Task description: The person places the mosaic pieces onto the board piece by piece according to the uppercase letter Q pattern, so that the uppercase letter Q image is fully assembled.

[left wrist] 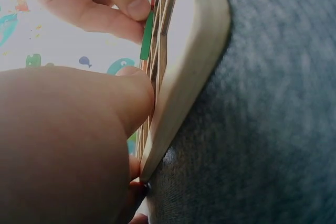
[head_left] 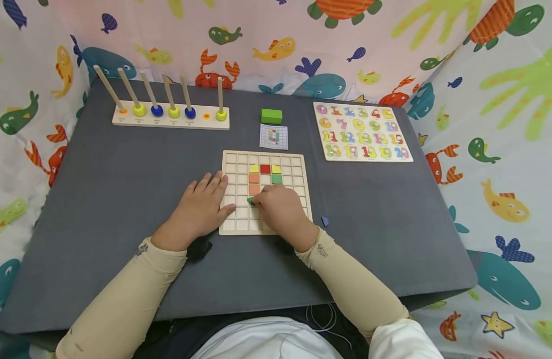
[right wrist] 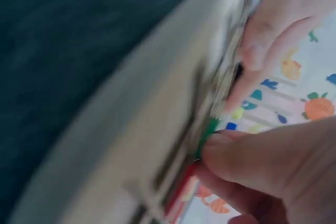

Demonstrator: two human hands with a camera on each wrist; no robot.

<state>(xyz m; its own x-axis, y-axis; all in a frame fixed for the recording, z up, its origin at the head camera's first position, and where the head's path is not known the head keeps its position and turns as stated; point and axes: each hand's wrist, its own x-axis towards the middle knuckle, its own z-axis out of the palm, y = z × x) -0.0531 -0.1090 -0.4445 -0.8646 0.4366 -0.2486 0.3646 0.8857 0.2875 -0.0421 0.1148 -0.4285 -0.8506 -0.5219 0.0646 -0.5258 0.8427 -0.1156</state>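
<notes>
A wooden grid board (head_left: 233, 227) lies on the grey table, with red, orange, yellow and green tiles set in some of its squares. My right hand (head_left: 282, 212) pinches a small green tile (head_left: 251, 201) between thumb and finger at the board's middle. In the left wrist view the green tile (left wrist: 147, 36) stands tilted against the grid. My left hand (head_left: 200, 209) rests along the board's left edge, its fingers spread straight and its thumb on the board. A red tile (head_left: 265, 169) sits in the top row of the pattern. Squares beneath my right hand are hidden.
A small blue piece (head_left: 325, 221) lies right of the board. Behind it are a pattern card (head_left: 273, 137) and a green block (head_left: 271, 116). A peg stand with rings (head_left: 173, 122) stands back left, and a number board (head_left: 364, 132) lies back right.
</notes>
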